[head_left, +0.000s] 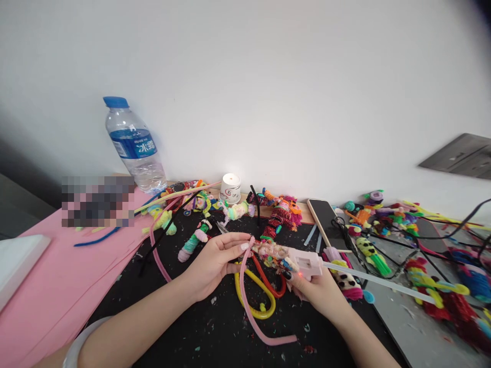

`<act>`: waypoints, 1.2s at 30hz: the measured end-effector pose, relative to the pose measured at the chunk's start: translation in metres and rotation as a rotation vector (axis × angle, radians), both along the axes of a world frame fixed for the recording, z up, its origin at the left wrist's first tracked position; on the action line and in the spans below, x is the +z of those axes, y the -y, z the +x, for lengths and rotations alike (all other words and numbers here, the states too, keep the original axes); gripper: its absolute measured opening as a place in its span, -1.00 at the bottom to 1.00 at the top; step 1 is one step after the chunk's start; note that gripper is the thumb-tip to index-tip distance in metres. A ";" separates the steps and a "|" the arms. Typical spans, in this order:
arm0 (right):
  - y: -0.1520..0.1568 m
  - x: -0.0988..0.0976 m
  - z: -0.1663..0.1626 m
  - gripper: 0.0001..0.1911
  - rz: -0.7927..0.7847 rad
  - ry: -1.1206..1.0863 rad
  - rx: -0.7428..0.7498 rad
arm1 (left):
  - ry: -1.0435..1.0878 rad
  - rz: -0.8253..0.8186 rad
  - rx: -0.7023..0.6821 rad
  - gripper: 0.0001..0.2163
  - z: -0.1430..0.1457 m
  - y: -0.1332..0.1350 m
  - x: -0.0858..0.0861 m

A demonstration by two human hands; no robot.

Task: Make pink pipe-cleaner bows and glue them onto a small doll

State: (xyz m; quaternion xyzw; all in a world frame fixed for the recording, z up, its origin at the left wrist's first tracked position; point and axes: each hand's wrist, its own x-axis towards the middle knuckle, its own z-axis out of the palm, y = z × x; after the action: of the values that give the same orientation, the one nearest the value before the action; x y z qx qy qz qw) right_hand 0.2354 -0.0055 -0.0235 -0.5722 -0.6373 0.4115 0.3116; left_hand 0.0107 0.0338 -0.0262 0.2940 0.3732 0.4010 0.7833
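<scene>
Left hand (217,258) pinching the pink pipe cleaner (280,340), right hand (320,291) gripping the glue gun (307,264); its nozzle, this near the fingertips, may burn them.

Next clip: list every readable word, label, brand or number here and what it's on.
Water bottle, blue label: two large white Chinese characters, too blurred to quote; smaller print unreadable.
White cup: red round logo, lettering too small to read.
Pink glue gun in the right hand, pink pipe cleaner in the left hand: no text.
Nothing else legible.
</scene>
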 end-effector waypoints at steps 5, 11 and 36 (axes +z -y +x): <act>-0.001 0.004 -0.002 -0.77 0.002 0.007 0.016 | -0.003 -0.001 0.002 -0.79 0.000 0.000 0.000; -0.001 0.006 -0.003 -0.78 -0.008 -0.016 0.000 | 0.002 0.002 0.007 -0.79 0.000 0.000 0.000; -0.002 0.006 -0.001 -0.76 -0.064 -0.021 -0.030 | -0.012 0.000 0.002 -0.78 -0.001 0.001 -0.001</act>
State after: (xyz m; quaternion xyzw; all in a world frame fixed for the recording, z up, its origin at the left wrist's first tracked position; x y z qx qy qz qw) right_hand 0.2344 -0.0035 -0.0175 -0.5869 -0.6119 0.4329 0.3061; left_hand 0.0102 0.0333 -0.0268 0.2959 0.3783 0.4000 0.7806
